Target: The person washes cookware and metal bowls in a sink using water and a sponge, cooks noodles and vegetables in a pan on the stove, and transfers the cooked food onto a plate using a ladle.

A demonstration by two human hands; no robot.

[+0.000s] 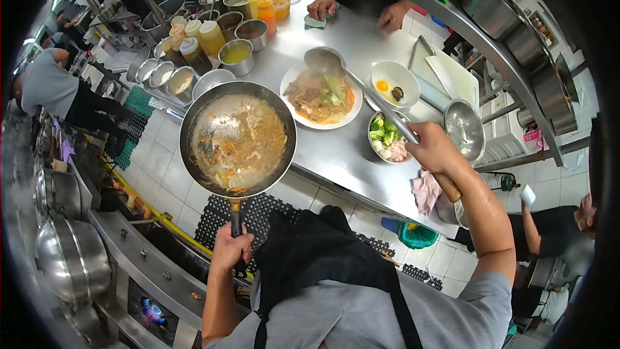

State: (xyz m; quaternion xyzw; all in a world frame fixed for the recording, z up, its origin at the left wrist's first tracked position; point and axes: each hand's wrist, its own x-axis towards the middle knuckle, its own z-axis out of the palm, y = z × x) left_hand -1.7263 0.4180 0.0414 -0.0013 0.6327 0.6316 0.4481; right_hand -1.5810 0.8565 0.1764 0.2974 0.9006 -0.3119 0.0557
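My left hand (231, 245) is closed round the black handle of a frying pan (186, 130), held level beside the steel table. Inside the pan lie noodles (265, 136) with carrot strips in a thin sauce. My right hand (431, 148) grips the long handle of a ladle (326, 58), whose bowl hangs over the far side of a white plate (290, 115). Noodles, greens and meat (323, 95) are heaped on that plate. Below the ladle's handle stands a bowl of broccoli and raw meat (387, 134). A white bowl (381, 71) holds an egg yolk and a dark mushroom.
Squeeze bottles (210, 39) and sauce pots (237, 58) crowd the table's left end. A co-worker's hand (321, 9) presses a cloth across the table. At right are a metal bowl (464, 130) and a pink cloth (425, 190). A lit burner (152, 311) is lower left.
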